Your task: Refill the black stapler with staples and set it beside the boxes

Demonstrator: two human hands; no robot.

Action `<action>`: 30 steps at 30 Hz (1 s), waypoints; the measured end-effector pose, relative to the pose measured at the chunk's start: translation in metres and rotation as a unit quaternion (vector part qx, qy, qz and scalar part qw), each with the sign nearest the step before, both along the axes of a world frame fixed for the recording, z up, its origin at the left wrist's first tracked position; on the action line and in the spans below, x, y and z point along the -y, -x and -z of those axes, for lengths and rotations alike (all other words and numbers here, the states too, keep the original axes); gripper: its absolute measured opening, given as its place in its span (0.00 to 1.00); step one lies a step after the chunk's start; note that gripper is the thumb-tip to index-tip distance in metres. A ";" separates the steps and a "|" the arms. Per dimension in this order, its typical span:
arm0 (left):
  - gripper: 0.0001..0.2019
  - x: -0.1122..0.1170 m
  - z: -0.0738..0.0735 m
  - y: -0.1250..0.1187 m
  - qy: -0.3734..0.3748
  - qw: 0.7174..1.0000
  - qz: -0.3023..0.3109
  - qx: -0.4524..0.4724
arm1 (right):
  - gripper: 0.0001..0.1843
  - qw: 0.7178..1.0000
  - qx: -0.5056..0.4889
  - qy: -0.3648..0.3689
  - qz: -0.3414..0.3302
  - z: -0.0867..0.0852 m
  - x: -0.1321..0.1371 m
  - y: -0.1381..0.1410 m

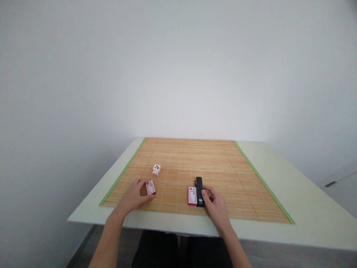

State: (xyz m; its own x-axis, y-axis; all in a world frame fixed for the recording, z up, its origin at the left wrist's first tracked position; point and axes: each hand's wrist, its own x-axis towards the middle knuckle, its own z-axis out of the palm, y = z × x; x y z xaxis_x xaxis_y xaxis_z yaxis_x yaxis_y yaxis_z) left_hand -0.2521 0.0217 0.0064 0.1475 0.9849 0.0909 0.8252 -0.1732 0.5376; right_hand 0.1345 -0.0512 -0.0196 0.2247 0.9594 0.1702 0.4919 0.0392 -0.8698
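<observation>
My left hand (136,195) has its thumb and fingertips on opposite edges of a small red-and-white box (150,187), near the left part of the bamboo mat (178,152). My right hand (216,205) is closed on the right side of a black stapler (199,190), which lies lengthwise, pointing away from me. Directly left of the stapler, and appearing to touch it, lies a larger flat red-and-white box (192,195). A small white box (156,169) with a dark picture on top sits beyond my left hand, apart from both hands.
The mat has green edging (263,179) and covers the middle of a white table (304,208). A plain white wall (189,74) rises behind the table's far edge. My legs (158,251) are under the near edge.
</observation>
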 end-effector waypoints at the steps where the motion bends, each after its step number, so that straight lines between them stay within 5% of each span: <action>1: 0.30 0.002 0.000 -0.005 0.004 1.000 0.006 0.008 | 0.29 1.000 0.007 -0.001 -0.002 0.000 0.000 0.000; 4: 0.28 0.011 -0.012 -0.042 -0.005 0.998 0.036 0.058 | 0.29 1.000 0.023 0.001 -0.012 -0.001 0.000 0.001; 9: 0.31 0.022 -0.041 -0.123 0.005 0.974 0.183 0.131 | 0.30 0.999 0.013 0.015 -0.027 -0.003 0.001 -0.002; 12: 0.31 0.020 -0.044 -0.150 0.011 0.961 0.242 0.132 | 0.31 0.999 0.010 0.020 -0.033 -0.004 0.001 -0.003; 26: 0.37 0.028 -0.015 -0.180 0.000 0.958 0.236 0.165 | 0.29 0.998 -0.001 0.021 -0.053 -0.005 0.002 -0.001; 30: 0.33 0.013 -0.013 -0.151 -0.030 0.970 0.138 0.196 | 0.30 0.999 -0.022 0.011 -0.023 -0.005 0.003 0.000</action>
